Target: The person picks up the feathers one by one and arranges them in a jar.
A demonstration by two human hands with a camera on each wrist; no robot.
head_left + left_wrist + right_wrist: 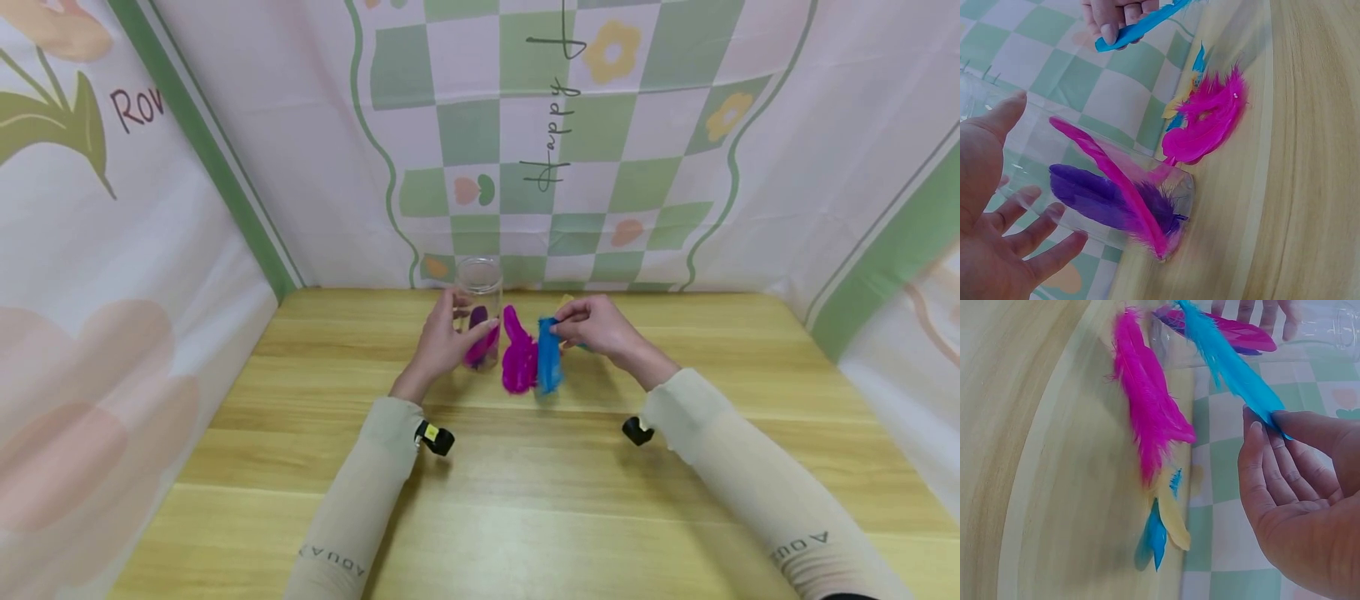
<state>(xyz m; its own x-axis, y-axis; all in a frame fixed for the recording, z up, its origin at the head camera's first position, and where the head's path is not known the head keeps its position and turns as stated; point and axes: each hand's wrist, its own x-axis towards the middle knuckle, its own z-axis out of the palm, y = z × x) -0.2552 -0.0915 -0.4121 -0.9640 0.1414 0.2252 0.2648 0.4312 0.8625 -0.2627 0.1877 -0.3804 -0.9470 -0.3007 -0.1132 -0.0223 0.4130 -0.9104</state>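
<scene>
near the centre of the head view, the left hand (448,333) curves its fingers and thumb round the clear jar (486,296), which stands upright on the bench (510,500). inside the jar lean a purple feather (1088,192) and a pink feather (1116,178), crossing each other in the lower middle of the left wrist view. the right hand (600,327), right of centre in the head view, pinches one end of the blue feather (549,358) between thumb and fingers; the feather's fluffy end points toward the bottom of the frame. in the right wrist view this feather slants from the top middle down to the fingers at centre right, its upper part in front of the jar. loose pink feathers (517,362) lie on the bench between the jar and the blue feather in the head view. below them in the right wrist view, toward the bottom middle, lie a pale yellow feather (1172,519) and a smaller blue feather (1157,534). a checked cloth (525,125) with flowers and lettering hangs across the top middle of the head view, behind the bench.
</scene>
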